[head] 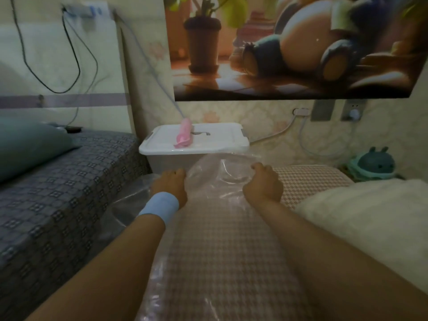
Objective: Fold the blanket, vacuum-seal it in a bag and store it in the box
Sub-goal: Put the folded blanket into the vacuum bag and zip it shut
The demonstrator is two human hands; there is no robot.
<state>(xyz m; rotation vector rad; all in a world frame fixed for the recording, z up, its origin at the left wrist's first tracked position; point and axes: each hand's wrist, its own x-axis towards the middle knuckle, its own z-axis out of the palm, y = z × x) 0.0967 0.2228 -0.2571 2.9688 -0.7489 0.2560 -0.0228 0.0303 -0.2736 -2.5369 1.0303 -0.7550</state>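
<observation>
Blanket (220, 251), in a small pink-and-white check, lies lengthwise between the person's two outstretched forearms, with clear bag (213, 167) film over it and along its left edge. At the far end the film bunches up loose, just in front of the box (166, 162). More of the same check shows to the right of the right hand; whether that part is inside the film I cannot tell.

Left hand (170, 186), with a blue wristband (159, 206), rests at the left side of the bunched film, fingers (176, 173) curled over and gripping it. Right hand (262, 185) sits at the right side, knuckles up, fingers (261, 167) curled down into the plastic and holding it likewise. The two hands are apart, with the raised film between them.

The box is white, its lid (220, 137) on, and stands against the wall beyond the hands. A pink tool (184, 134) lies on the lid. To the left is a bed (58, 193) with a grey patterned sheet and a teal pillow (27, 144). To the right lies a white fluffy cover (370, 209), with a teal plush (372, 164) behind it. A poster (289, 47) hangs above the box
</observation>
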